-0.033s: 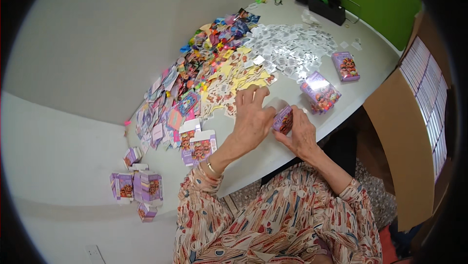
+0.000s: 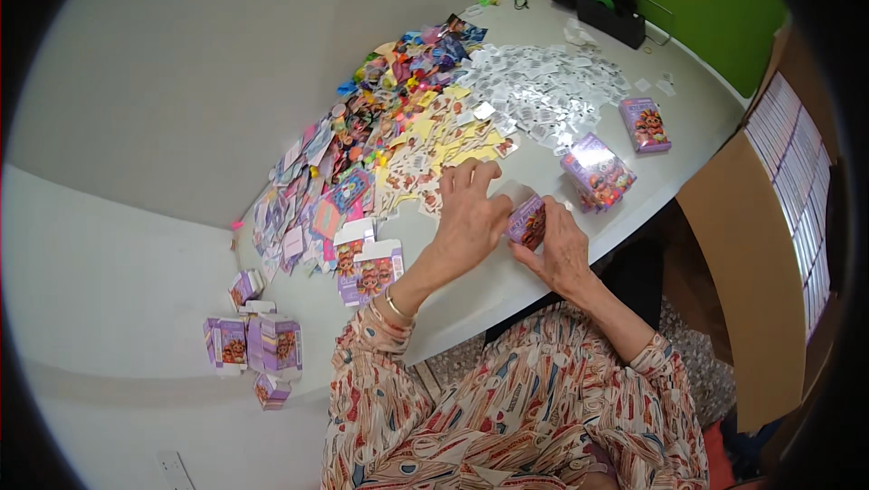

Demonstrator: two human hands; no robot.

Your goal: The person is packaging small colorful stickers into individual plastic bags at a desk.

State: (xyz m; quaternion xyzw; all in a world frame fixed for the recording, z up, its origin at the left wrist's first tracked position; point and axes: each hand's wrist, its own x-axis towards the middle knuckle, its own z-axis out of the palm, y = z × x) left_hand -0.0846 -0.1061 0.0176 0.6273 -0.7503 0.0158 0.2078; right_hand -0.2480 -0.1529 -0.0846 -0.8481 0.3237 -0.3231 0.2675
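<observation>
A small purple cardboard box [image 2: 528,222] with printed cartoon figures is held over the near part of the table. My right hand [image 2: 563,255] grips it from the right, thumb below and fingers along the far side. At the box's left end, the thumb and forefinger of my left hand [image 2: 463,229] pinch its edge, while the other fingers arch up and away. What lies between the left fingertips is partly hidden. Flattened purple-and-white boxes [image 2: 373,277] lie left of my left wrist. Two purple boxes, a nearer one [image 2: 596,175] and a farther one [image 2: 644,124], stand to the right.
Beyond my hands spread piles of white slips [image 2: 543,87], yellow-and-white stickers [image 2: 425,160] and colourful small packets [image 2: 362,110]. Several purple boxes [image 2: 274,345] stand at the left. A black tape dispenser [image 2: 609,19] sits far right. A brown carton [image 2: 742,264] of stacked flat pieces stands beside the table.
</observation>
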